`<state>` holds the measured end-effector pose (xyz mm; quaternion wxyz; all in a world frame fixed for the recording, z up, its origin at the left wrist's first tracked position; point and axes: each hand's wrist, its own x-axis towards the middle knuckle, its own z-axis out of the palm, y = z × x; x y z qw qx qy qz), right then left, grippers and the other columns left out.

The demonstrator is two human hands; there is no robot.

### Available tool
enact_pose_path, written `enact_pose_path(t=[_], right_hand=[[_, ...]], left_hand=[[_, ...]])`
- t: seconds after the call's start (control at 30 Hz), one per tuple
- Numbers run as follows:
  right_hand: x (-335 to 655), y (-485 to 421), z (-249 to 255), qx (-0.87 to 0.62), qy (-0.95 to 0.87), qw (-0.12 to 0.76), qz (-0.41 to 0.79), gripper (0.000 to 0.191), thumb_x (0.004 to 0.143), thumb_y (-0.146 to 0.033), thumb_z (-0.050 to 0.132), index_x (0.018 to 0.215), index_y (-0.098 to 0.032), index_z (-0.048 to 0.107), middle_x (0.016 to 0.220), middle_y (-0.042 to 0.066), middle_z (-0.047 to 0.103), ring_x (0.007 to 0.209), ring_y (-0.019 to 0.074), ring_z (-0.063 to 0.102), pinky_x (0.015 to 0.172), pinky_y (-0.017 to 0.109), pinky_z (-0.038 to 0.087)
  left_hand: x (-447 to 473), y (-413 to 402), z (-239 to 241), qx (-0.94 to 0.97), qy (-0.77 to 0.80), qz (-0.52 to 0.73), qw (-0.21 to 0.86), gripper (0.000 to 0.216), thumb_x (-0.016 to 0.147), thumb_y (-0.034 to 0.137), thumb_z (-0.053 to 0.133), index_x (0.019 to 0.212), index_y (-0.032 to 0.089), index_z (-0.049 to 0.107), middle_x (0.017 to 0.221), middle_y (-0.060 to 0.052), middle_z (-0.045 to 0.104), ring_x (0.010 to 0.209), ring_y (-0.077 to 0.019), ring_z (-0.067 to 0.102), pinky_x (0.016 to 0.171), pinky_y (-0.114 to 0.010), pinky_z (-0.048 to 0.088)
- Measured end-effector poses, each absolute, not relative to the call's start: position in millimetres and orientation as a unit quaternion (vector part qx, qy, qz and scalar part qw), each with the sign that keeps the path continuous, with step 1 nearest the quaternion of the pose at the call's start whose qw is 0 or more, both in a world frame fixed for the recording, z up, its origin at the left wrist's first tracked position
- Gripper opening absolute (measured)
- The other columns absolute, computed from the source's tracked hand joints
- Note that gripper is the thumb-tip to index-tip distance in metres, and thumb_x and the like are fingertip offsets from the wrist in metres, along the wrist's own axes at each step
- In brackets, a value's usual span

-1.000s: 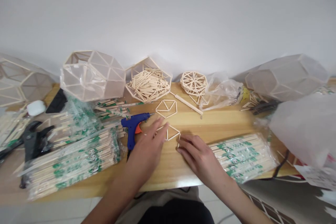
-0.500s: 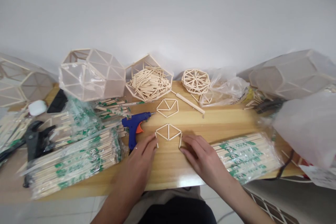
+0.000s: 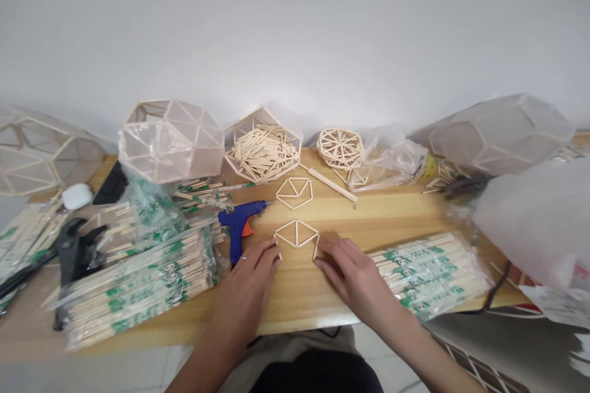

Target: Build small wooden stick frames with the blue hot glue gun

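On the wooden table in front of me lies a flat frame of short wooden sticks [image 3: 297, 233], two triangles sharing a middle stick. My left hand [image 3: 252, 270] has its fingertips closed on a short stick at the frame's left corner, partly covered by the fingers. At the opposite corner, my right hand [image 3: 345, 267] pinches another short stick [image 3: 316, 247], which slants down from the frame. Just beyond lies a second small stick frame [image 3: 294, 192], five-sided with two inner sticks. A blue glue gun [image 3: 239, 223] with an orange trigger rests left of the frames.
Packs of wrapped chopsticks [image 3: 142, 285] lie left, with another pack [image 3: 431, 273] right. Behind are a bowl-like frame [image 3: 233, 163] full of cut sticks, a round stick lattice [image 3: 340, 148] and large covered polyhedra [image 3: 198, 141]. Black cutters [image 3: 74, 252] lie far left.
The camera view has shifted slightly. Both hands stay at the frame's corners, and the lower ends of the two side sticks lean a little further inward.
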<state>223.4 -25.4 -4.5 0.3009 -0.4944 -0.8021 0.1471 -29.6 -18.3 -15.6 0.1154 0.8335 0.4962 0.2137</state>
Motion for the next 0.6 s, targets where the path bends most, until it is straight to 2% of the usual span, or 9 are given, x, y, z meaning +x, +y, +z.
enact_pose_path(t=[0.6], right_hand=[[222.0,-23.3,-6.3,-0.482,-0.811,0.301,0.140,0.015,0.106,-0.014,0.060,0.119,-0.022,0.060,0.104,0.008,0.075,0.092,0.0264,0.072,0.080,0.040,0.061]], left_hand=[[-25.0,-15.7,-15.4,0.839,0.491,0.218,0.087,0.023,0.108,0.015,0.048,0.123,0.021,0.065,0.130,-0.010,0.073,0.123,-0.0238,0.071,0.104,-0.040,0.061]])
